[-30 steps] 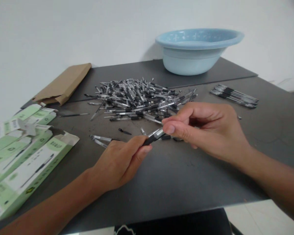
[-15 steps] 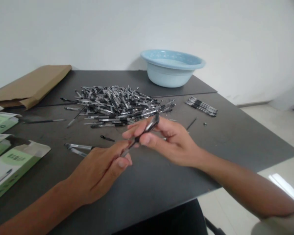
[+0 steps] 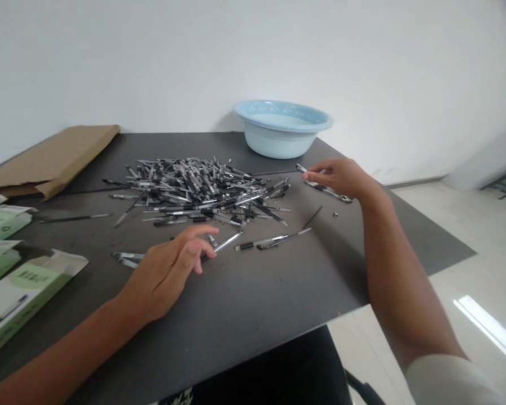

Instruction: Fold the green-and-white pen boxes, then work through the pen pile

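Observation:
Several black and clear pens lie in a big pile [image 3: 194,188] on the dark table. My right hand [image 3: 337,175] is closed on a pen [image 3: 301,168], just above a small row of pens [image 3: 329,191] right of the pile. In front of the pile, my left hand [image 3: 171,270] has its fingers apart and slightly bent. A pen [image 3: 229,241] lies by its fingertips, its near end hidden behind them. Two more pens [image 3: 261,242] rest to the right of that hand.
A light blue basin [image 3: 278,138] stands at the back of the table [image 3: 253,315]. At the left lie a brown paper bag [image 3: 54,157] and green-and-white boxes [image 3: 21,298]. A tiny piece [image 3: 335,214] sits near the right edge.
My right hand has moved from beside my left hand to the pens at the right. The pen held between both hands has left my left hand, whose fingers have opened.

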{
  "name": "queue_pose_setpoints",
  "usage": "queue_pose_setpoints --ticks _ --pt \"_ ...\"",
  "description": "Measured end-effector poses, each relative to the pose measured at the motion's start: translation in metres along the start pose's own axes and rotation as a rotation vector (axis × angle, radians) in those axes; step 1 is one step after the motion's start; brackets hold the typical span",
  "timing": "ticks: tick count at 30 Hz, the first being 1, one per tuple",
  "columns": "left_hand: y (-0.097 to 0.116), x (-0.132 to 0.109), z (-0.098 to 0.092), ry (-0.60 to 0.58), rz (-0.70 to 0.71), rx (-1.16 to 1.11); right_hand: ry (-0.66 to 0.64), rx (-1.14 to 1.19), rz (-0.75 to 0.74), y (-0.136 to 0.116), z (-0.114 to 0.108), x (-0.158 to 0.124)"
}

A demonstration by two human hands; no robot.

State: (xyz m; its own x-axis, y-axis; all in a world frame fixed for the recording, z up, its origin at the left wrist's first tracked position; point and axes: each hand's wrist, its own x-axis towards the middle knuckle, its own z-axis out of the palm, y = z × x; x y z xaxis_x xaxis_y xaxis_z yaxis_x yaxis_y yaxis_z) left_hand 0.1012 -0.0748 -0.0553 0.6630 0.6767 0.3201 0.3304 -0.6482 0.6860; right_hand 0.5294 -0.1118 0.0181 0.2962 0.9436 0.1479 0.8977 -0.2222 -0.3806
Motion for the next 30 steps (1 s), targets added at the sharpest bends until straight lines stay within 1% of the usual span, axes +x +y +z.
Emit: queue_pose_setpoints --ticks 2,5,8,11,20,23,30 --pt "0.002 0.001 -0.002 0.006 0.008 -0.006 -0.070 -0.031 0.027 0.019 0.000 0.005" --pt "0.006 0.001 -0.007 0.013 0.029 0.012 -0.138 -0.044 0.055 0.041 0.000 0.008" --pt "0.010 0.002 -0.011 0.013 0.041 0.016 -0.197 -0.054 0.089 0.054 0.002 0.009" --pt "0.012 0.002 -0.013 0.013 0.037 0.005 -0.228 -0.063 0.118 0.061 0.006 0.013" --pt "0.010 0.000 -0.008 -0.007 0.046 0.018 -0.224 -0.085 0.129 0.069 0.017 0.023" --pt "0.010 -0.001 -0.008 -0.014 0.070 0.025 -0.201 -0.092 0.122 0.071 0.019 0.025" --pt "0.009 -0.002 -0.010 -0.066 0.044 0.003 -0.135 -0.096 0.124 0.080 0.030 0.033"
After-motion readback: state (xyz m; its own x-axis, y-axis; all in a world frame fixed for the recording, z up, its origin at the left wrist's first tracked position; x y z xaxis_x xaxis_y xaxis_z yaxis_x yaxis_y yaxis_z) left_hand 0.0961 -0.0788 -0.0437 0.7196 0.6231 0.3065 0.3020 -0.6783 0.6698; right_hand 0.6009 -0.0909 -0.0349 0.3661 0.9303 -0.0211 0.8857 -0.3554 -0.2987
